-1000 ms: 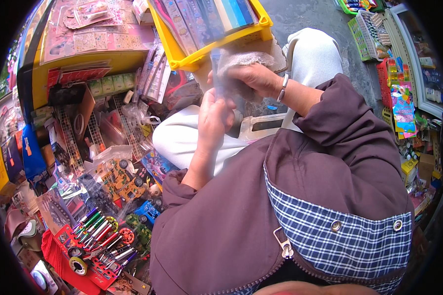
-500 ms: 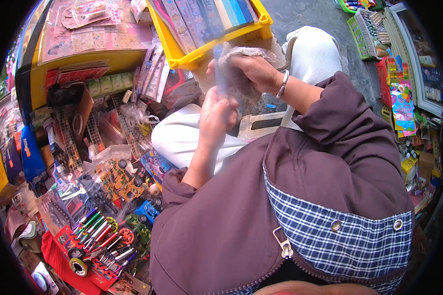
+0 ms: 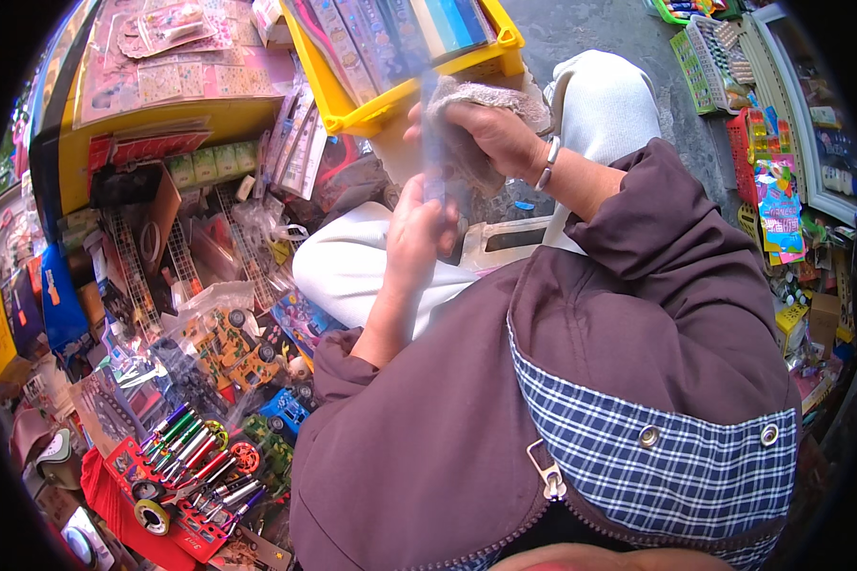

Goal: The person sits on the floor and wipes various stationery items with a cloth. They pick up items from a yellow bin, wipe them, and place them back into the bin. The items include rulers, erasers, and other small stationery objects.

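My left hand is closed round the lower end of a long, narrow, clear bluish strip, blurred and standing upright; it looks like a ruler or a flat packet. In my right hand is a crumpled grey cloth, bunched under the fingers and hanging beside the strip. Whether the cloth touches the strip I cannot tell. Just beyond both hands sits a yellow bin, filled with long, flat, colourful packs.
White-trousered knees flank the hands, with a pale stool-like frame between them. Left lie toy cars, wire racks and a red card of pens. Right stand a green-white basket and a framed glass case.
The clear strip stays in my left hand, which has dropped slightly. The cloth in my right hand has shifted a little and hangs more folded. The bin has barely moved.
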`<state>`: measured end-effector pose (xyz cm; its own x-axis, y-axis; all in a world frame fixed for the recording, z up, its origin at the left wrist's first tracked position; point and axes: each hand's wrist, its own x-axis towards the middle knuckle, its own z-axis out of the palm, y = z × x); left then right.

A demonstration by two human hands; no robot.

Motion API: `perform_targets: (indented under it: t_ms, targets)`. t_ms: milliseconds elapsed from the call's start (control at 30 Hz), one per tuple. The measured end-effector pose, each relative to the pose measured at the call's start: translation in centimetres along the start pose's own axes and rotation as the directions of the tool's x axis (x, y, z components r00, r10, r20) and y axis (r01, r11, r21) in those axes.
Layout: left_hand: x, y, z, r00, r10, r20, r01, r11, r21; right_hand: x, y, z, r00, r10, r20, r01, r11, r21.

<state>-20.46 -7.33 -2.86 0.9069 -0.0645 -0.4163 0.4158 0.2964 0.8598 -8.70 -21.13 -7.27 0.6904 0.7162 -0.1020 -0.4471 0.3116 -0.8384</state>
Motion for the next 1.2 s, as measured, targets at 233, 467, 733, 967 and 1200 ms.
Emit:
perform_targets:
  t_ms: [233,467,733,967,1200]
  targets:
    - [0.4,-0.8,-0.5,0.993,0.024,-0.114,-0.026,0.999,-0.019,-1.5,0.6,1.1,0.974,0.025,0.227,0.116,0.802,-0.586]
    - [2.6,-1.9,-1.4,0.971,0.218,-0.094,-0.197,0.961,0.193,-0.5,4.1,-0.6,0.858,-0.261,0.443,0.510,0.336,-0.792]
    - [1.3,-0.8,-0.1,0.987,0.079,-0.143,-0.061,0.990,0.125,1.9,8.3,-2.9,0.932,-0.297,0.208,0.361,0.811,-0.460]
    - [1.1,-1.3,-0.8,0.995,0.059,-0.081,-0.051,0.994,0.093,2.0,8.3,-2.8,0.903,-0.301,0.307,0.427,0.707,-0.564]
    - [1.5,-1.3,-0.7,0.997,-0.071,-0.041,0.077,0.981,0.176,0.2,3.5,-1.3,0.993,-0.055,0.101,0.068,0.990,-0.122]
